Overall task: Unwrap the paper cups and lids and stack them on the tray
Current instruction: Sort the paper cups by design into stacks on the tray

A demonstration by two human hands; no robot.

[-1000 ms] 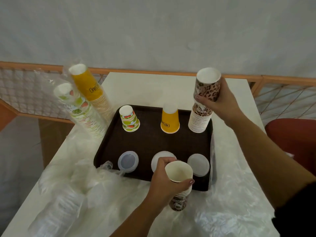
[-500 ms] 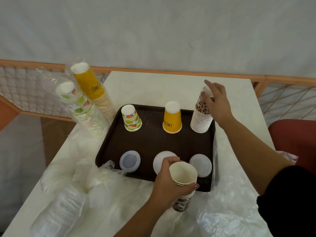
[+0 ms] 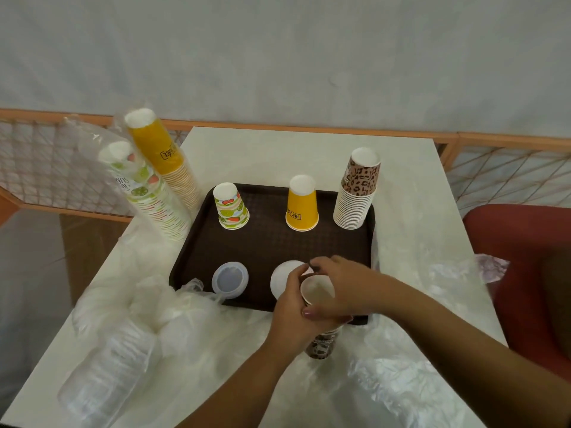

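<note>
A dark brown tray [image 3: 268,242] holds an upside-down fruit-print cup [image 3: 231,206], a yellow cup [image 3: 302,203] and a tall stack of leopard-print cups [image 3: 358,189] along its far edge. Two lids, one clear [image 3: 230,278] and one white [image 3: 282,279], lie at its near edge. My left hand [image 3: 293,316] grips a short stack of leopard-print cups [image 3: 319,347] over the tray's near rim, mouth up. My right hand [image 3: 343,285] has its fingers curled round the top cup's rim [image 3: 316,293].
Two wrapped cup stacks, yellow [image 3: 160,156] and fruit-print [image 3: 145,193], lean at the tray's left. Crumpled clear wrappers and a sleeve of clear lids [image 3: 108,366] cover the near left table. More plastic [image 3: 401,381] lies near right. A red chair [image 3: 525,273] stands right.
My right hand left the tall leopard stack on the tray and came down to the cup stack that my left hand holds. The left hand stayed nearly still.
</note>
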